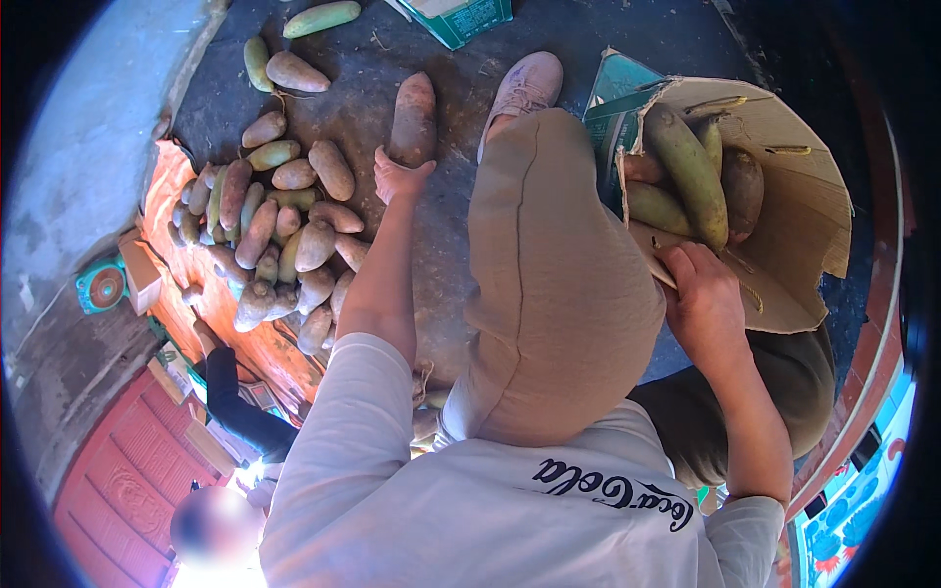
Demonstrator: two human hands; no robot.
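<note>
My left hand (400,176) reaches out over the dark floor. Its fingers are closed around the near end of a thick, reddish-brown cucumber-like gourd (414,118), whose far end points away from me. On the right, my right hand (704,294) grips the near edge of an open cardboard box (784,201), its thumb and fingers pinching the board. The box is green outside and brown inside, and it leans tilted beside my leg. Several green and brown gourds lie in it, among them a long green gourd (686,171).
A large heap of gourds (284,230) spreads at left, partly on an orange sheet (181,255). More lie at far left, including a green gourd (321,19). Another green box (456,22) stands at the far edge. Another person's dark sleeve (230,402) reaches in at lower left.
</note>
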